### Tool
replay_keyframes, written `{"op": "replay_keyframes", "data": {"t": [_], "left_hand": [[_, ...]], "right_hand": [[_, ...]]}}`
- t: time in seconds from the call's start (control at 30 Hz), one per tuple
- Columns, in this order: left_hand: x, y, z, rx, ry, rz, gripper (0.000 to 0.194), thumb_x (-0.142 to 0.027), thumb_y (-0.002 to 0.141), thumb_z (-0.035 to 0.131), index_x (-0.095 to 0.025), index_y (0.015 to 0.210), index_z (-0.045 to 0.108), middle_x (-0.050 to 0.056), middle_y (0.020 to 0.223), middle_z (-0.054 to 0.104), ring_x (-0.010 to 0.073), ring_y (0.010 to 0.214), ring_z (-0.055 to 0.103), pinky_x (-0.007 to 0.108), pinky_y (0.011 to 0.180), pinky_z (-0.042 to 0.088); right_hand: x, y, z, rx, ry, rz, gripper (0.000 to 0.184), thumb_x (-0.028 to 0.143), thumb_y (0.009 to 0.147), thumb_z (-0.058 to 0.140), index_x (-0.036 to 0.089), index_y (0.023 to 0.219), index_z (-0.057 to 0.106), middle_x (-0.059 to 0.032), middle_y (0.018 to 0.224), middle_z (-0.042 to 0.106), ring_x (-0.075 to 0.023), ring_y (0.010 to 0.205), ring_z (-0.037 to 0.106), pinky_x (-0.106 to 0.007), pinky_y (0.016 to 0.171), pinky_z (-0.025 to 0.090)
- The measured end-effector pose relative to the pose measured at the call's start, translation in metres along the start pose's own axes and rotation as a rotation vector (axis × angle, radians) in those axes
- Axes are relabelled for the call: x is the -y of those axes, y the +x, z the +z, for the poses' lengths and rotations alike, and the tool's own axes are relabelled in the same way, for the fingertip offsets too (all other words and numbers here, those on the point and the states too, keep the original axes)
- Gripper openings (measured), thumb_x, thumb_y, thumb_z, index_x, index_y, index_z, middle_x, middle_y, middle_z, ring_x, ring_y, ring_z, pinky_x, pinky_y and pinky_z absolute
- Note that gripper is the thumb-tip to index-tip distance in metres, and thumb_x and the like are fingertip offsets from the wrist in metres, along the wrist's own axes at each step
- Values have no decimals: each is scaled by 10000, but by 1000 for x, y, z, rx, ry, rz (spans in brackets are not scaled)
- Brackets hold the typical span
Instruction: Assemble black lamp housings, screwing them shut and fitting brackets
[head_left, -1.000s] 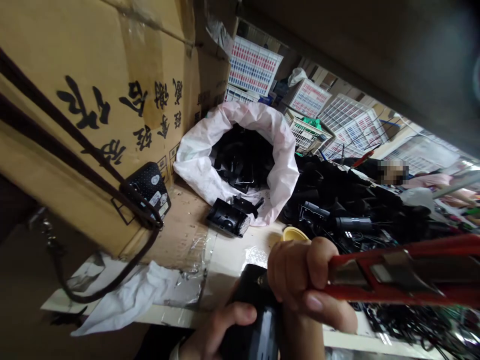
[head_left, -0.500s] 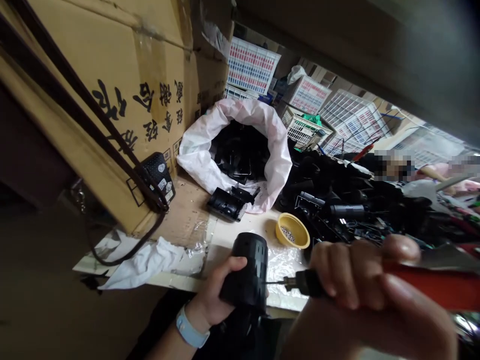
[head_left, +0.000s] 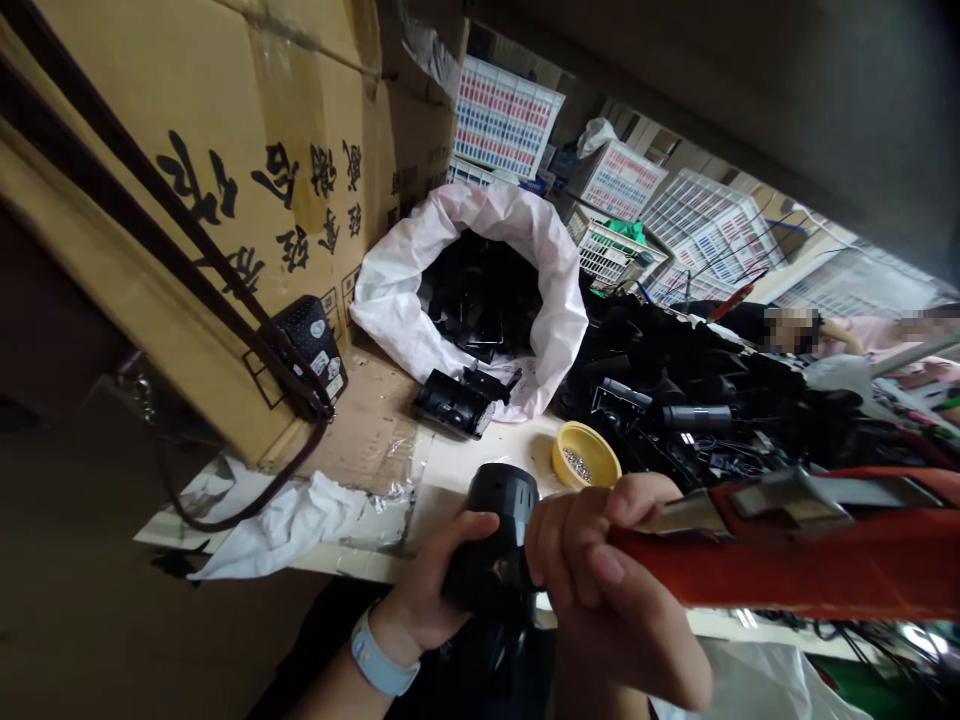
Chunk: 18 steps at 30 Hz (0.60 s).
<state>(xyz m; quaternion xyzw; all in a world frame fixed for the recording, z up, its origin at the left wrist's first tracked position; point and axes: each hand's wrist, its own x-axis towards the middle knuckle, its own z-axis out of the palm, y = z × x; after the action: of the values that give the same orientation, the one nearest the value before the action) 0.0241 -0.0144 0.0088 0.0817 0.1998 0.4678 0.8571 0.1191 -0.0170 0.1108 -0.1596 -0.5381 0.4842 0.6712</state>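
My left hand (head_left: 435, 565), with a pale blue band at the wrist, is wrapped round a black cylindrical housing (head_left: 501, 500) held upright over the table's front edge. From the right, my right hand (head_left: 600, 560) grips a red power screwdriver (head_left: 795, 550) with a metal clip along its body. Its front end meets the housing's side; my fingers hide the bit and the contact point. Just behind the hands stands a yellow bowl (head_left: 564, 455) of small metal screws.
A white sack (head_left: 382, 330) full of black parts stands behind, with another black part (head_left: 450, 405) before it. Black parts (head_left: 697, 415) pile up on the right. A cardboard box (head_left: 300, 120) borders the left; a white cloth (head_left: 292, 530) lies on the table edge. A person (head_left: 795, 330) is farther back.
My right hand has moved left with the screwdriver, up against the housing. The bit, visible before, is now hidden. My left hand and the housing have stayed nearly in place.
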Motion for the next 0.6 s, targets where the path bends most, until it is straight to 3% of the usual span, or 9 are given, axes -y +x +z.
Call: {"op": "replay_keyframes", "data": {"t": [0.2,0.3,0.4,0.6], "left_hand": [[3,2,-7,-16,52,51,283,-410,699,817,-175,612,687,4,597,615,145,603,543,253,595,438],[5,1,-19,-8,161,190,121,-238,667,856,-195,693,746,30,737,689,212,809,598,306,817,469],[11,1,-35,-13,239,329,295,-121,604,878,-247,854,786,17,972,737,246,1036,572,306,1035,361],[23,11,-43,16,142,299,243,-351,780,747,-206,973,777,88,1139,713,320,1183,540,384,1031,404]], "right_hand": [[-9,5,5,23,1,32,131,174,836,560,265,909,500,104,541,336,-75,391,348,-193,430,388],[-15,10,9,62,95,100,134,193,774,595,253,814,482,102,550,326,-56,364,314,-169,376,339],[-23,19,11,142,226,125,211,175,720,596,230,695,394,109,516,305,-34,318,278,-146,329,297],[-39,30,12,236,349,128,225,170,719,581,233,705,365,121,495,308,-21,273,247,-134,290,286]]}}
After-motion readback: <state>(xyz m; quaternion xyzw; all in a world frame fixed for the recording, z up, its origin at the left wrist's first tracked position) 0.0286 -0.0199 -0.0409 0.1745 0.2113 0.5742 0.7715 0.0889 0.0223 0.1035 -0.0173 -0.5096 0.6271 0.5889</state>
